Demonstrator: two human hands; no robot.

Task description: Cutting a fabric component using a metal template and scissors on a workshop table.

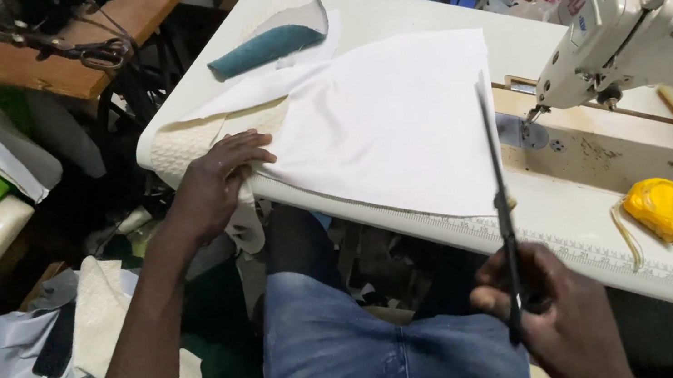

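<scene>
A white piece of cloth [398,118] lies flat on the white sewing table [414,0], with a cream textured fabric [190,141] under its left end. My left hand [219,177] presses down on the fabric at the table's near-left corner, fingers spread. My right hand [557,316] grips the handles of a pair of dark scissors [497,179], whose closed blades point up and away over the cloth's right edge.
A white sewing machine [650,32] stands at the right. A yellow tape measure [661,207] rests near the table's front edge. A teal and grey fabric piece [269,42] lies at the far side. Piles of cloth [62,357] lie on the floor at left.
</scene>
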